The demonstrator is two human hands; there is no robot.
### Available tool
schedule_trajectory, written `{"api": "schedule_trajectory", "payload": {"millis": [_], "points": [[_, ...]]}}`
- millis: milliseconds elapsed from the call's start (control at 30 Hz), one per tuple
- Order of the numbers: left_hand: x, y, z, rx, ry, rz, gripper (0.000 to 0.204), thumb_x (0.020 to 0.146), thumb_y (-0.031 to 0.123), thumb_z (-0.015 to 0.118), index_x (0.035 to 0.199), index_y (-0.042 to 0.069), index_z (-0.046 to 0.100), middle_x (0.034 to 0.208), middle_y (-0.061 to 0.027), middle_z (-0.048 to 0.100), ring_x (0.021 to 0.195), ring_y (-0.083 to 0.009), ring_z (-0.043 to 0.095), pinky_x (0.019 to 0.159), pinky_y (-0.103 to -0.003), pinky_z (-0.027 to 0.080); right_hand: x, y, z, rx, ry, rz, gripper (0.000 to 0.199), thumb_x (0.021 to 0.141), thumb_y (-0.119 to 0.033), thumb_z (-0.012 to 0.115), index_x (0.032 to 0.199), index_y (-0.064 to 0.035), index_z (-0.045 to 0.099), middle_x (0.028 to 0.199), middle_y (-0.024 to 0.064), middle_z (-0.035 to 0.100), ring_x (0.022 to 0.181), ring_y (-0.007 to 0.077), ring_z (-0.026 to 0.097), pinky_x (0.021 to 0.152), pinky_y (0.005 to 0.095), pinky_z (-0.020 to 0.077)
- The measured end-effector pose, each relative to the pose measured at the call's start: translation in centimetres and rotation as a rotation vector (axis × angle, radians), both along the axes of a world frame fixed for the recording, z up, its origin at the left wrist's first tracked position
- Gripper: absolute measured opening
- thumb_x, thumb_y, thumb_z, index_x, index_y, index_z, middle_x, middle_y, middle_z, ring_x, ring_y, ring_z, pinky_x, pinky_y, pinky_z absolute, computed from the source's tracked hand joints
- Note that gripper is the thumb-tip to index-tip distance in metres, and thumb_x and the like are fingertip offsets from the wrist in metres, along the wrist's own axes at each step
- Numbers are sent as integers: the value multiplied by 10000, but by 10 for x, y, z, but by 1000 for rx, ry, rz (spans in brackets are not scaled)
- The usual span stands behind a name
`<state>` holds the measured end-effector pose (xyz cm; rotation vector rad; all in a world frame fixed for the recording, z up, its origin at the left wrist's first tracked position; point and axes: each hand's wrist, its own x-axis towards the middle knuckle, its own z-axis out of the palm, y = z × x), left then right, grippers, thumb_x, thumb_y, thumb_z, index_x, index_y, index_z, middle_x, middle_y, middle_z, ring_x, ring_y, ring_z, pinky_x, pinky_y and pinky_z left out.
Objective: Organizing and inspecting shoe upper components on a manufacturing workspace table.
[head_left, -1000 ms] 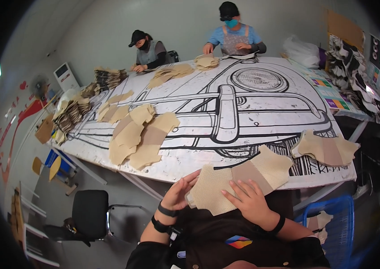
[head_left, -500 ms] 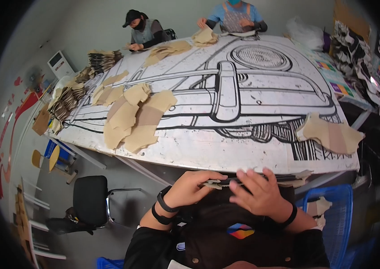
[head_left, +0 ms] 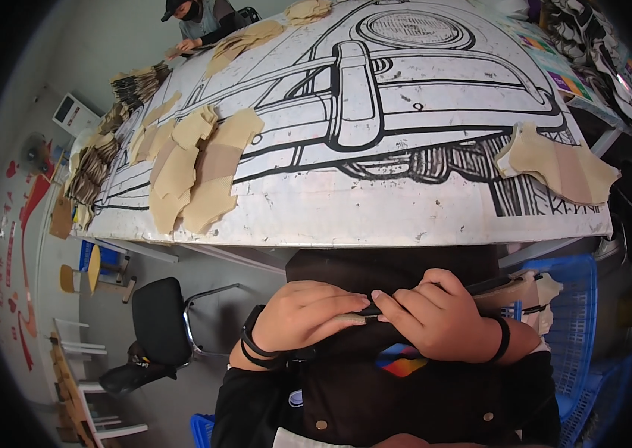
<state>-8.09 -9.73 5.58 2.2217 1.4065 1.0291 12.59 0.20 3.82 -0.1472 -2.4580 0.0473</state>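
Note:
In front of my apron, both hands grip a flat fabric piece [head_left: 501,297] held nearly edge-on, beige with a dark face. My left hand [head_left: 310,310] is closed on its left part, thumb below and fingers on top. My right hand [head_left: 435,313] has bent fingers pinching the same edge, its fingertips almost touching those of the left. The hands hide most of the piece. Just past them runs the near edge of a table [head_left: 293,224] printed with a black line drawing. Similar beige pieces with a pinkish-brown band [head_left: 558,168] lie at its right corner.
Overlapping beige pieces [head_left: 215,172] lie on the table's left part, with stacks [head_left: 92,172] along its left edge. A blue basket [head_left: 583,299] holding pieces stands by my right arm. A black chair [head_left: 159,321] is at left. Across the table sits another person [head_left: 208,26].
My right hand has gone from spread, raised fingers to pinching the fabric edge, close to my left hand. The view has tilted downward, and the second person at the back is out of sight.

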Motion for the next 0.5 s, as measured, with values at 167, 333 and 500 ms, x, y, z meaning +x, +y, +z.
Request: {"api": "schedule_trajectory", "payload": {"millis": [167,333,500], "points": [[-3,-1,-9,14,-3,-52,232,720,109,716,930,35,649,869,-89,661,726,-237,645,629,-312,521,8,-2,2,82,-14,-17,263,796,-264,635,981,-78,652,814,-13,559,794,116,538,764,306,419],[-25,-37,-26,46,-308,218,190,656,55,759,811,12,658,770,-130,650,706,-253,681,596,-298,554,54,12,17,199,273,-76,309,720,-363,706,985,-208,671,1072,-56,586,1070,182,517,956,425,328],[-31,-46,-17,113,-405,277,232,624,62,783,797,-1,641,712,-135,609,664,-255,670,584,-326,572,84,20,32,-197,267,-296,441,561,-293,837,928,-123,660,1110,29,582,1057,272,523,922,467,373]]}}
